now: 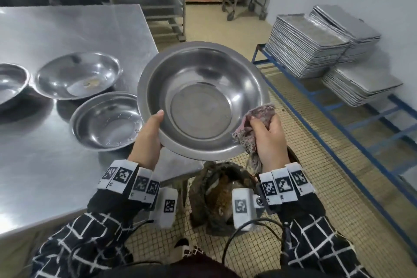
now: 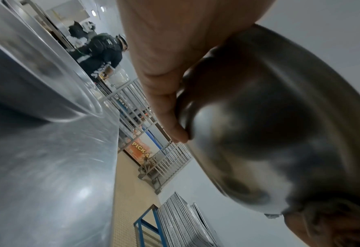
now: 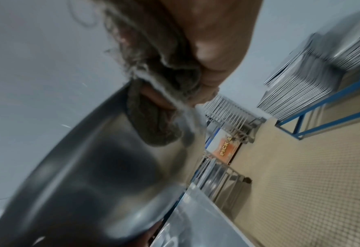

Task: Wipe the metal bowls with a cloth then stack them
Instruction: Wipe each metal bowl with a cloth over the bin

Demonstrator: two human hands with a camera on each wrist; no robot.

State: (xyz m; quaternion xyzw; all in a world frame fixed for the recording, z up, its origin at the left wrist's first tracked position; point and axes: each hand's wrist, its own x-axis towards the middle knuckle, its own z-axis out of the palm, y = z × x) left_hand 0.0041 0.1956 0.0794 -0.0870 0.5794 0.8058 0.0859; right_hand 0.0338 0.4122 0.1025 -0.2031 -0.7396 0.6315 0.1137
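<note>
Holding a large metal bowl off the counter's right edge, tilted with its opening toward the camera. Left hand grips the near-left rim, thumb laid inside, fingers under the outer wall. Right hand clutches a bunched, frayed pinkish-grey cloth pressed against the bowl's right rim. Bowl is dull stainless steel: wide flat lip, sloped wall, flat circular base with a matte, scuffed look; soft glare on the wall. Three more bowls sit on the counter: one just beside the held bowl, one behind it with yellowish residue inside, one cut by the left frame edge. Stacked metal trays rest on a blue rack at right.
</note>
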